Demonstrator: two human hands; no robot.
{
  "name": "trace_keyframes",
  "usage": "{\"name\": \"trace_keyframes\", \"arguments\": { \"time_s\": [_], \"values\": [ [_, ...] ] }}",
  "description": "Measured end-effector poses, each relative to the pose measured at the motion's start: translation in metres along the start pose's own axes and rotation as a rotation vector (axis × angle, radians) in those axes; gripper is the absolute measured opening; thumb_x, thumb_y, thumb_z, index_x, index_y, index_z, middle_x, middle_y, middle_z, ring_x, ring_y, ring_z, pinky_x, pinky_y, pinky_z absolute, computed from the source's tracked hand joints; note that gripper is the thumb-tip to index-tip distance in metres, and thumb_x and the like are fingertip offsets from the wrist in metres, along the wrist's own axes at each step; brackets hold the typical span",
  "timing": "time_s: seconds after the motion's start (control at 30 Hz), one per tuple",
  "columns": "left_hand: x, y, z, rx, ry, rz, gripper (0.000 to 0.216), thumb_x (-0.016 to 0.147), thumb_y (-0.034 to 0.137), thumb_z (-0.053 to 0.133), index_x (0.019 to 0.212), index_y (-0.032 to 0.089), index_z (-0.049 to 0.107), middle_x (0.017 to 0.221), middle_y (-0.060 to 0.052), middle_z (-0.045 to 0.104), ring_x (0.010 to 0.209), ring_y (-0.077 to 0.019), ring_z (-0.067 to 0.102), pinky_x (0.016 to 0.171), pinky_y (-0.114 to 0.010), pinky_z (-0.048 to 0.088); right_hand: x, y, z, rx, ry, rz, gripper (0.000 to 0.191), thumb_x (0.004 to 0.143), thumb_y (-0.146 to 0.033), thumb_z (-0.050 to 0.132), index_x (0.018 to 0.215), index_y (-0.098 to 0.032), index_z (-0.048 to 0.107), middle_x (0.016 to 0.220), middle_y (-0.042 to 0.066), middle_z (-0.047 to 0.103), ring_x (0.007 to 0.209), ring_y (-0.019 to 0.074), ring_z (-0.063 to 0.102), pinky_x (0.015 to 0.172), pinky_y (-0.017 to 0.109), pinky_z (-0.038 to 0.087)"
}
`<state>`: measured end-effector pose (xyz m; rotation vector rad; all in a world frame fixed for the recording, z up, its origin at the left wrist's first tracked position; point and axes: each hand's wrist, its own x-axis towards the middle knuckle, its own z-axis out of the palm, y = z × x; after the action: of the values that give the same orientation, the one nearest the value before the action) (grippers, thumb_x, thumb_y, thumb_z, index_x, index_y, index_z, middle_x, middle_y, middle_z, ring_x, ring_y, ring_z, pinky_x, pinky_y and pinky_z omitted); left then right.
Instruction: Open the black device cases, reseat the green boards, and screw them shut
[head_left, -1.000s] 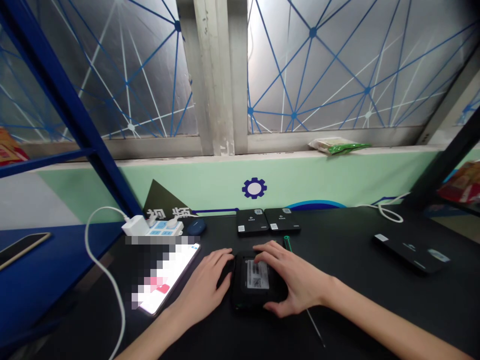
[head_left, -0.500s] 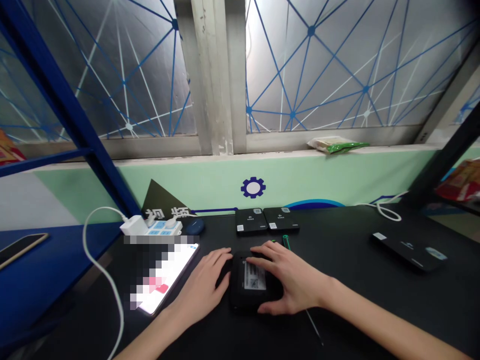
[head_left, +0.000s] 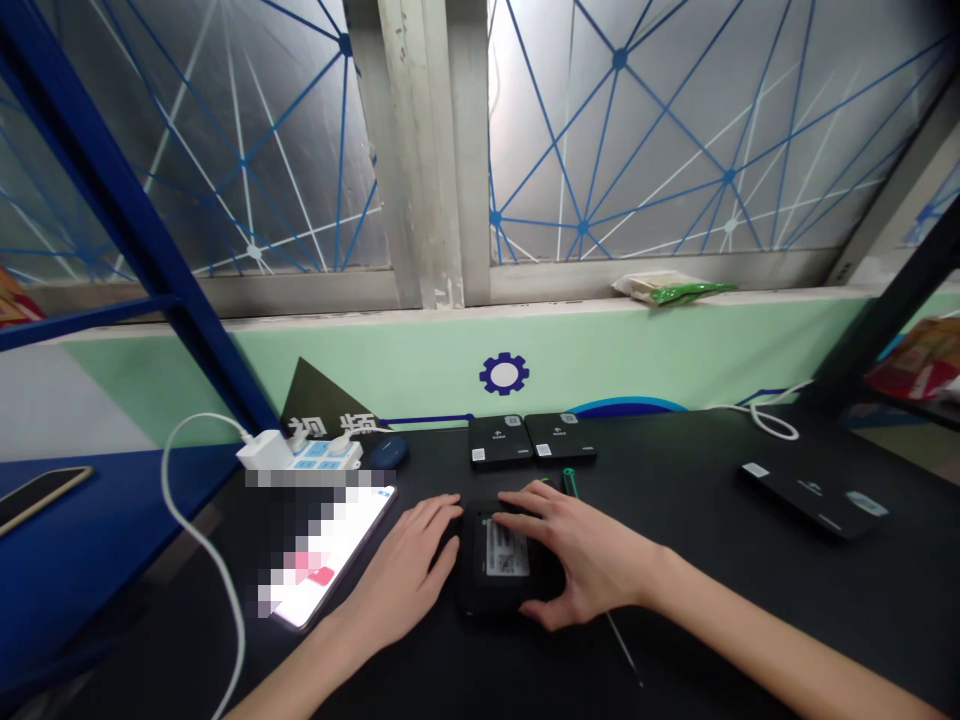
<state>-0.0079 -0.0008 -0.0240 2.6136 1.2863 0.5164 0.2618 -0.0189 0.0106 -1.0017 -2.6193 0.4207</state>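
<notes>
A small black box (head_left: 501,556) with a white label lies on the black table (head_left: 697,520), label side up. My right hand (head_left: 581,555) wraps round its right side, fingers over the far edge and thumb at the near edge. Beside the box's left edge my left hand (head_left: 409,575) lies flat on the table, fingers stretched out and touching it. A green-handled screwdriver (head_left: 571,482) is partly hidden under my right hand, its thin shaft showing near my wrist.
A lit phone (head_left: 326,560) lies left of my left hand. Behind it sit a white power strip (head_left: 300,452) with a white cable and a dark blue mouse (head_left: 387,451). Two black boxes (head_left: 532,440) stand at the back, a flat black device (head_left: 814,495) at right.
My right thumb has shifted slightly along the box's near edge; the box has turned a little. My left hand stays in place.
</notes>
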Motion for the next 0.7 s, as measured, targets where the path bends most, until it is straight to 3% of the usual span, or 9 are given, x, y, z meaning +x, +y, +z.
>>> {"name": "trace_keyframes", "arguments": {
  "time_s": [0.7],
  "values": [
    [0.0012, 0.0025, -0.0047, 0.009, 0.0, 0.027, 0.031, 0.103, 0.033, 0.043, 0.131, 0.025, 0.054, 0.143, -0.008, 0.053, 0.13, -0.0276, 0.051, 0.109, -0.049, 0.041, 0.0, 0.0047, 0.0018, 0.033, 0.036, -0.029, 0.081, 0.067, -0.043, 0.073, 0.14, -0.015, 0.054, 0.148, 0.02, 0.049, 0.128, 0.0383, 0.052, 0.106, 0.051, 0.043]
  ]
}}
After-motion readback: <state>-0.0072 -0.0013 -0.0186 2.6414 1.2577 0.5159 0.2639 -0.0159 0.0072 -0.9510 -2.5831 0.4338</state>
